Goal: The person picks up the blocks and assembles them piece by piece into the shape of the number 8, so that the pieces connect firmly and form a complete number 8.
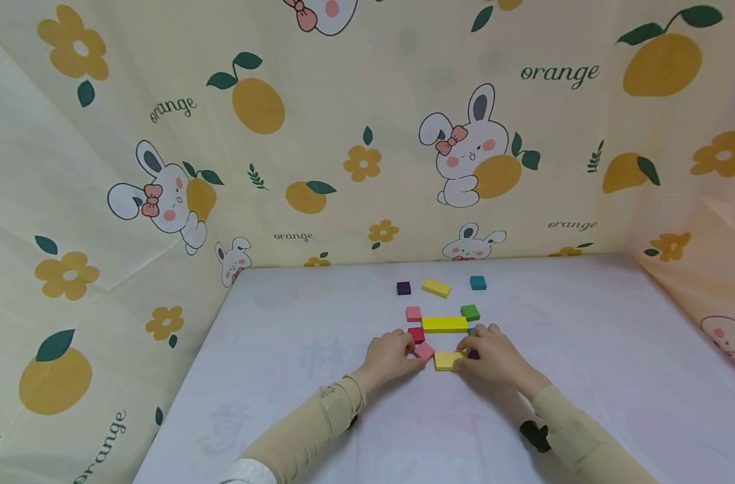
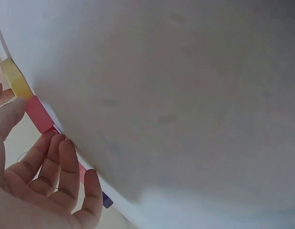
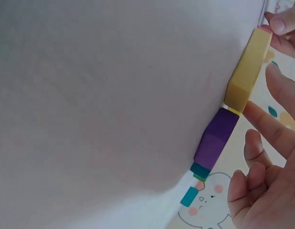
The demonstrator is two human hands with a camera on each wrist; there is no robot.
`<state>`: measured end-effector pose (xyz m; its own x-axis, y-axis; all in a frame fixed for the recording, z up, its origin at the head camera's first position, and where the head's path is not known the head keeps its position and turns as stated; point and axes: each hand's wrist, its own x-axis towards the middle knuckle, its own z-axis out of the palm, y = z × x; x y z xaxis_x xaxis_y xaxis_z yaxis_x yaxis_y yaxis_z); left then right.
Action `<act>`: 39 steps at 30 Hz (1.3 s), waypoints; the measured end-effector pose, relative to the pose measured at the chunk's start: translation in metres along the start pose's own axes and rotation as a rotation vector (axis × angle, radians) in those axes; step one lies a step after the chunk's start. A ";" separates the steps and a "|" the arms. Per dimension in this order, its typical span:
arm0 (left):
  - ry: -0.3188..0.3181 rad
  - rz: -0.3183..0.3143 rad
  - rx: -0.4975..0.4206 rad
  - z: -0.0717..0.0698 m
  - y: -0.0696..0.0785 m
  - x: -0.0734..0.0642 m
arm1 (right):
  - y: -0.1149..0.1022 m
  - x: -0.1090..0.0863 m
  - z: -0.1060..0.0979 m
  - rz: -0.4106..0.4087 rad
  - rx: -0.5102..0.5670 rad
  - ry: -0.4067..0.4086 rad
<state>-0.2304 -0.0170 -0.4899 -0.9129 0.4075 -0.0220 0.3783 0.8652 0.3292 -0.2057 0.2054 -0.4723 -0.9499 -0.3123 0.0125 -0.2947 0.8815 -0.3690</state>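
My left hand [image 1: 389,357] pinches a pink block [image 1: 424,351] between thumb and fingertips. In the left wrist view this pink block [image 2: 39,114] stands corner to corner with a pale yellow block [image 2: 16,78]. My right hand [image 1: 499,356] is at the other end of the pale yellow block [image 1: 446,361]. In the right wrist view its index fingertip touches that block's end, and the thumb stands just off it. A purple block [image 3: 216,138] lies beside the yellow one, partly hidden by the right hand in the head view. Beyond the left fingers sits a red block [image 1: 415,334].
A bright yellow bar [image 1: 444,325] lies behind the hands, between a pink block [image 1: 413,314] and a green block [image 1: 470,312]. Farther back are a dark purple block [image 1: 403,288], a tilted yellow block [image 1: 436,288] and a blue block [image 1: 478,283]. Patterned cloth [image 1: 355,87] encloses the white table [image 1: 282,336].
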 end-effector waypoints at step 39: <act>-0.017 0.020 0.022 0.000 -0.004 0.002 | 0.070 0.092 -0.046 0.306 0.327 0.052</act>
<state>-0.2334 -0.0201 -0.4909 -0.9024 0.4297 -0.0321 0.3999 0.8630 0.3088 -0.3184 0.2543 -0.4542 -0.9946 -0.0296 -0.0994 0.0408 0.7693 -0.6375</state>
